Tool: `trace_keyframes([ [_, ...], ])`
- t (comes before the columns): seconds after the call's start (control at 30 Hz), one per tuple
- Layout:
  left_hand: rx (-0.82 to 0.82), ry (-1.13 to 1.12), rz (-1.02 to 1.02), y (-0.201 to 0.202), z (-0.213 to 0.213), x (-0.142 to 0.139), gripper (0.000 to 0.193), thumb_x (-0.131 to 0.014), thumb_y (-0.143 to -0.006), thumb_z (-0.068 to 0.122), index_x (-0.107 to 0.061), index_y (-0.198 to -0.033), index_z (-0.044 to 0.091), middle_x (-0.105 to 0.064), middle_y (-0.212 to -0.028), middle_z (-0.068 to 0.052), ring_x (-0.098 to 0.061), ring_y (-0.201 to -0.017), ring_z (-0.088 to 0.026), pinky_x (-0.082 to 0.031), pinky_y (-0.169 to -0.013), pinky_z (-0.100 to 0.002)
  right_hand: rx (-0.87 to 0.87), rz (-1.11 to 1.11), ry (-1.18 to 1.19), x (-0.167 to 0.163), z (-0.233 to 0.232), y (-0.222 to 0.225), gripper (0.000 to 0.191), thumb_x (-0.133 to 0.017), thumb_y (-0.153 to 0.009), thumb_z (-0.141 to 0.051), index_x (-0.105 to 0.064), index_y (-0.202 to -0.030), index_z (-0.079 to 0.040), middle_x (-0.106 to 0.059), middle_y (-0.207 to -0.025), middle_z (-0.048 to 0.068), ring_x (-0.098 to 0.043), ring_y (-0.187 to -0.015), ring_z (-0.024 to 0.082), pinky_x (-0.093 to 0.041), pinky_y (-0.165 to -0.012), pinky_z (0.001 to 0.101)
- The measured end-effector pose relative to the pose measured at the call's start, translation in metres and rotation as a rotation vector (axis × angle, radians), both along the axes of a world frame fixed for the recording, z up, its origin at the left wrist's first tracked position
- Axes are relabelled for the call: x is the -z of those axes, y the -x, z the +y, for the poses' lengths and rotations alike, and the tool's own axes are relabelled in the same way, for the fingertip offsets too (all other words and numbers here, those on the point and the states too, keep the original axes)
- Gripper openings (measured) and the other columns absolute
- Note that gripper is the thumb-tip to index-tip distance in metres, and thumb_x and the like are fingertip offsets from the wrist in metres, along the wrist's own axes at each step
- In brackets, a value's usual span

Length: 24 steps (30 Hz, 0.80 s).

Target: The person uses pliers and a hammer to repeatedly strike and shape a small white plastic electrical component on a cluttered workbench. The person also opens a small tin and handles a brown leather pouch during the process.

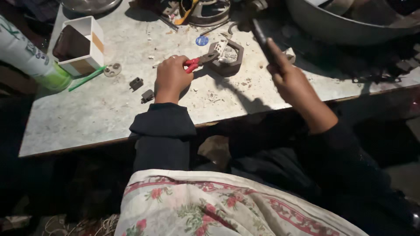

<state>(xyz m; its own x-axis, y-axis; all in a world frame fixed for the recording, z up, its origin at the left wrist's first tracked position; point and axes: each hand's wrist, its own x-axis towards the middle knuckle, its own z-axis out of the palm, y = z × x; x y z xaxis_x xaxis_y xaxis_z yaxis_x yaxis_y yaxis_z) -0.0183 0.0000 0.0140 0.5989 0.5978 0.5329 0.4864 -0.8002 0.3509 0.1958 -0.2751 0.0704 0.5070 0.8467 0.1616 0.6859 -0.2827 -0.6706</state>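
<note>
Floral cloth [210, 205] lies nearest, across the person's lap, below both dark sleeves.

Left hand [171, 78]: fist closed tight around the red handles of a pair of pliers [199, 62]. The plier nose points away from the fist, up and to the right, and bites onto the square dark frame [228, 57] lying flat on the worn tabletop [87, 118]. The frame has a pale block inside it, just past the plier tips.

Right hand [284, 72]: fingers wrapped fully round a dark handle of a hammer [253, 22], raised off the table, to the right of the frame and above it. The hammer head is blurred; its shape is hard to make out.

Just left of the left fist, 2 small dark blocks [142, 89] lie on the table. Further left, a grey round disc [112, 70] and a green stick [86, 78]. Beyond those, an open white box [83, 46], and a pale green-based bottle [30, 57] lying at the table's edge.

Beyond the frame: a small blue disc [201, 40]. Far right, behind the raised hand, a large metal basin [350, 22].
</note>
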Motion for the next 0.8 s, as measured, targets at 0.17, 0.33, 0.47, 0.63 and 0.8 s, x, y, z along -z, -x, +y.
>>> trace_keyframes([
  [0.17, -0.020, 0.072, -0.043, -0.001, 0.000, -0.002, 0.022, -0.080, -0.078, 0.027, -0.080, -0.096, 0.014, -0.074, -0.092, -0.014, -0.069, -0.085, -0.037, -0.053, -0.074, -0.048, 0.112, -0.320, 0.147, 0.011, 0.009, -0.012, 0.067, -0.059, -0.104, -0.024, -0.031, -0.164, -0.033, -0.069, -0.096, 0.030, -0.066, -0.083, 0.050, -0.049, -0.072, 0.0566],
  [0.33, -0.065, 0.179, -0.105, -0.005, -0.004, -0.007, 0.027, -0.081, -0.083, 0.034, -0.078, -0.099, 0.013, -0.074, -0.097, -0.014, -0.070, -0.091, -0.037, -0.054, -0.079, -0.047, 0.119, -0.566, 0.075, 0.048, 0.011, -0.039, 0.050, -0.061, -0.103, -0.021, -0.053, -0.152, -0.024, -0.068, -0.108, 0.027, -0.065, -0.088, 0.049, -0.050, -0.072, 0.0584],
  [0.47, -0.078, 0.256, -0.124, -0.009, -0.002, -0.008, 0.031, -0.083, -0.077, 0.030, -0.077, -0.103, 0.014, -0.075, -0.102, -0.013, -0.070, -0.094, -0.035, -0.055, -0.080, -0.045, 0.070, -0.786, 0.000, 0.051, 0.024, -0.055, 0.038, -0.070, -0.087, -0.019, -0.071, -0.125, -0.015, -0.065, -0.109, 0.019, -0.062, -0.103, 0.042, -0.054, -0.077, 0.0511],
  [0.63, -0.048, 0.260, -0.210, -0.015, 0.002, -0.005, 0.038, -0.086, -0.074, 0.029, -0.075, -0.105, 0.011, -0.075, -0.104, -0.013, -0.071, -0.096, -0.034, -0.055, -0.081, -0.043, -0.157, -0.698, -0.226, 0.018, 0.074, -0.041, 0.033, -0.070, -0.091, -0.007, -0.075, -0.124, -0.011, -0.064, -0.113, 0.017, -0.059, -0.109, 0.040, -0.051, -0.091, 0.0500],
  [0.8, -0.080, 0.324, -0.229, -0.018, 0.011, 0.002, 0.039, -0.087, -0.074, 0.030, -0.075, -0.105, 0.011, -0.075, -0.103, -0.012, -0.071, -0.097, -0.033, -0.055, -0.082, -0.043, -0.506, -0.782, -0.349, 0.007, 0.138, -0.018, 0.051, -0.062, -0.085, 0.008, -0.072, -0.134, -0.007, -0.064, -0.136, 0.020, -0.058, -0.121, 0.041, -0.049, -0.098, 0.0479],
])
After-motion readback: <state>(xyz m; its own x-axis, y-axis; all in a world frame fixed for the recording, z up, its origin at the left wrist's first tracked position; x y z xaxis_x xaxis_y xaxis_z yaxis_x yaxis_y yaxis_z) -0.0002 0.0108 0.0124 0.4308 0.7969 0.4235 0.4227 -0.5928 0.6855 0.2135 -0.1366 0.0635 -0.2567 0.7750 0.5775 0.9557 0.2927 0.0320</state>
